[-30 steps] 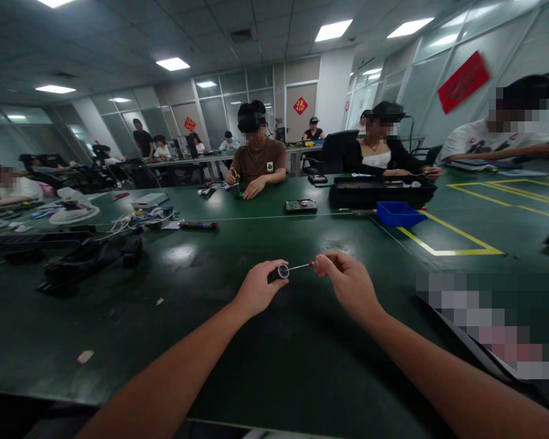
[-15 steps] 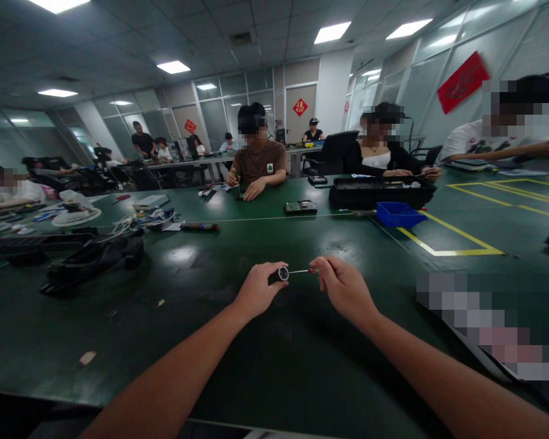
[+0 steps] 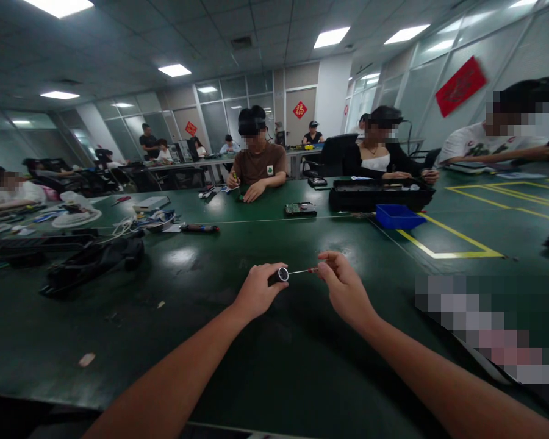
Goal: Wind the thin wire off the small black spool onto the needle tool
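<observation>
My left hand (image 3: pixel 255 291) is closed around a small black cylinder with a silver ring end (image 3: pixel 281 274), held just above the green table (image 3: pixel 210 341). My right hand (image 3: pixel 343 286) pinches a thin screwdriver (image 3: pixel 302 271) by its reddish handle. The metal tip of the screwdriver points left into the ring end of the cylinder. Both hands hover over the middle of the table, close together.
A black bag (image 3: pixel 91 259) lies at left with cables and a white fan (image 3: pixel 75 214) behind it. Farther off lie a blue bin (image 3: pixel 397 216), a black tray (image 3: pixel 377 194), a circuit board (image 3: pixel 301 208) and a dark pen-like tool (image 3: pixel 199 228). Other people sit across and at the sides.
Both hands have stayed almost in place; my right hand shifted slightly left and closer to the cylinder, keeping the screwdriver tip in it.
</observation>
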### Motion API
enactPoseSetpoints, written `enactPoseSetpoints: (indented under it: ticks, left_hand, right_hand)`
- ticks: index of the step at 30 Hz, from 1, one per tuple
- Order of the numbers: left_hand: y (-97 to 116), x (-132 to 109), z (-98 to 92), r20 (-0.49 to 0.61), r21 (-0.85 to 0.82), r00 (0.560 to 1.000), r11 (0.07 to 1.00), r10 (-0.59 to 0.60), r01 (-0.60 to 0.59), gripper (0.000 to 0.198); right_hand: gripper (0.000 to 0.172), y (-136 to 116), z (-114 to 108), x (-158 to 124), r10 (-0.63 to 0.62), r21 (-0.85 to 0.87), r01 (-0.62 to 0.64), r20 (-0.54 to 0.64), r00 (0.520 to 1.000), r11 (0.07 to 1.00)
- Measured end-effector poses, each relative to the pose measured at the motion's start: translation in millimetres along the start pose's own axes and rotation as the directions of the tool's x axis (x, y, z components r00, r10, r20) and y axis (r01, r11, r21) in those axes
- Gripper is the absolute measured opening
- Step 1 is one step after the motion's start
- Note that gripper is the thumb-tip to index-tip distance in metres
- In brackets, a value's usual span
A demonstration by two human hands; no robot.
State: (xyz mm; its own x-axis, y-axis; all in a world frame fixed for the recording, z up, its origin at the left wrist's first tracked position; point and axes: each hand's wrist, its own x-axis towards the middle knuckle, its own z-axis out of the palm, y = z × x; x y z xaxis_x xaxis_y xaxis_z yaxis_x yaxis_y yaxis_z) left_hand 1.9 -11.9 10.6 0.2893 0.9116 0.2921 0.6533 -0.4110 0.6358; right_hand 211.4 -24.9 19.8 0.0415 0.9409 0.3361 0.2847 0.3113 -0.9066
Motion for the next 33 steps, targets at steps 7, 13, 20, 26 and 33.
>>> enactPoseSetpoints:
  ticks: [7, 13, 20, 26, 33]
  left_hand:
    - [-1.7, 0.9, -1.1, -0.008, 0.021, 1.0, 1.0, -0.016, 0.016, 0.039]
    - [-1.3, -0.7, 1.8, 0.01, 0.038, 1.0, 0.999, 0.019, -0.019, 0.039]
    - [-2.2, 0.4, -1.8, -0.011, 0.047, 1.0, 0.999, 0.025, -0.025, 0.039]
    - [-1.4, 3.7, -8.7, 0.128, 0.143, 0.978, 0.973, 0.164, -0.182, 0.038]
    - [-6.5, 3.8, -5.1, 0.132, 0.189, 0.988, 0.976, 0.085, -0.109, 0.039]
  right_hand:
    - [0.031, -3.5, -0.6, 3.5, 0.007, 0.05, -0.011, 0.064, 0.998, 0.999]
    - [0.031, -6.9, -0.8, 1.3, 0.048, -0.027, -0.048, 0.025, 0.999, 0.998]
    - [0.029, 2.2, 4.8, 5.5, 0.14, 0.274, -0.138, 0.012, 0.99, 0.952]
    - [0.025, 17.3, 3.9, 14.8, 0.428, 0.558, -0.398, 0.082, 0.9, 0.729]
    - [0.028, 19.7, 3.9, 11.2, 0.27, 0.41, -0.236, -0.026, 0.963, 0.881]
